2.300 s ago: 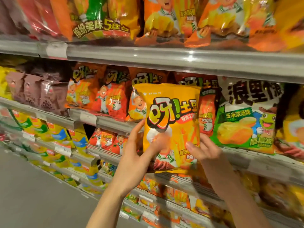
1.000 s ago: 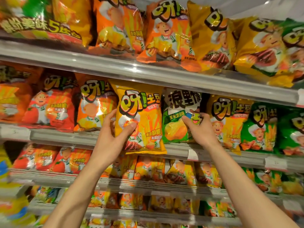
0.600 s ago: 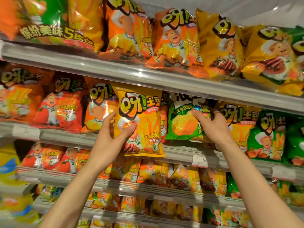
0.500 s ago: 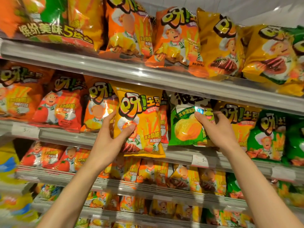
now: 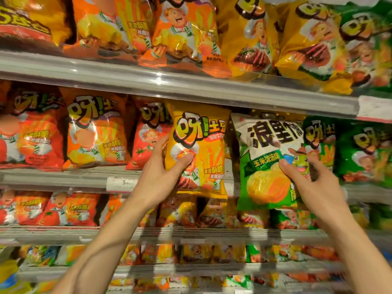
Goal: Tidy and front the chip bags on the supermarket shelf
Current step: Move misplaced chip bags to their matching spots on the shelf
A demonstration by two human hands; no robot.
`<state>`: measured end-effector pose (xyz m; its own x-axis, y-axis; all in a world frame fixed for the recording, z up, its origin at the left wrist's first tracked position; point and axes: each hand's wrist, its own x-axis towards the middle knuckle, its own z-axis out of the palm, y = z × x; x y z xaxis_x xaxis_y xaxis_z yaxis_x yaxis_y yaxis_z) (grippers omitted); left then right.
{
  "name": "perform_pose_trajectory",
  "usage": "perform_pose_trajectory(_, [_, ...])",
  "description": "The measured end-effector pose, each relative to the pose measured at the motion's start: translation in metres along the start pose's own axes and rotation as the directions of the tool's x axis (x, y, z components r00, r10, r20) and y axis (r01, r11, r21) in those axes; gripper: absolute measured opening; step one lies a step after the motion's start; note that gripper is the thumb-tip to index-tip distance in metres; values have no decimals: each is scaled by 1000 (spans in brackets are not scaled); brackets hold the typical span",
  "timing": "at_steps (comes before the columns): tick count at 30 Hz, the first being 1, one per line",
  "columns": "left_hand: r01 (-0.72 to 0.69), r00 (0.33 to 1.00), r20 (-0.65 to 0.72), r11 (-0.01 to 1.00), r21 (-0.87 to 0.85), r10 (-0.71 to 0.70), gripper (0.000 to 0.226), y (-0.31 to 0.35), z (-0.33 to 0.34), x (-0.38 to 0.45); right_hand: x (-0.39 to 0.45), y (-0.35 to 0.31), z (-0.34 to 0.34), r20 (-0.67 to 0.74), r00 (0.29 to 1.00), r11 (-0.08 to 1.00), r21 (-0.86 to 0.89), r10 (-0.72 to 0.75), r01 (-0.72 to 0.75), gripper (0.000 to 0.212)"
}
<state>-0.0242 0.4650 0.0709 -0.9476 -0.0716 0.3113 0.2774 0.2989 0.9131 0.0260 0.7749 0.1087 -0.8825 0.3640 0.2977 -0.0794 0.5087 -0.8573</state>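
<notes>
A yellow chip bag [image 5: 201, 145] stands upright at the front of the middle shelf [image 5: 63, 179]. My left hand [image 5: 161, 177] grips its lower left side, thumb across the front. Just to its right, a green and white corn chip bag [image 5: 267, 166] hangs out past the shelf edge, and my right hand [image 5: 314, 183] holds it by its right side with the thumb pressed on the front. Both bags face forward. The green and white bag covers part of the bags behind it.
Red and orange bags [image 5: 93, 132] fill the shelf to the left, green bags [image 5: 360, 151] to the right. The upper shelf rail [image 5: 169, 85] runs just above the held bags, with orange and yellow bags on it. Lower shelves hold smaller bags [image 5: 70, 209].
My right hand has drawn the green and white bag forward and down, out past the shelf edge. My left hand keeps its grip on the yellow bag. The view has moved closer.
</notes>
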Motion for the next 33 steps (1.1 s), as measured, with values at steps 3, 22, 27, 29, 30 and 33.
perform_pose_trajectory(3, [-60,998,13,998,29,59,59,9,19,16,-6,10,-11,-15,999,1000,1,30,-30,94])
perform_pose_trajectory(22, [-140,983,158,943,301,96,82,18,65,41,-27,31,1,-60,991,992,35,121,-119,91])
perform_pose_trajectory(27, [-173,985,12,969,174,174,59,8,59,15,-33,32,13,-23,991,987,94,133,-130,90])
perform_pose_trajectory(29, [-208,978,41,968,142,204,39,6,62,2,-37,30,21,-16,988,980,129,154,-151,88])
perform_pose_trajectory(30, [-235,969,104,963,131,222,34,4,64,-5,-40,30,26,4,986,977,135,165,-164,86])
perform_pose_trajectory(33, [-160,935,323,987,22,145,55,-1,70,-27,-52,28,43,46,982,969,160,184,-189,72])
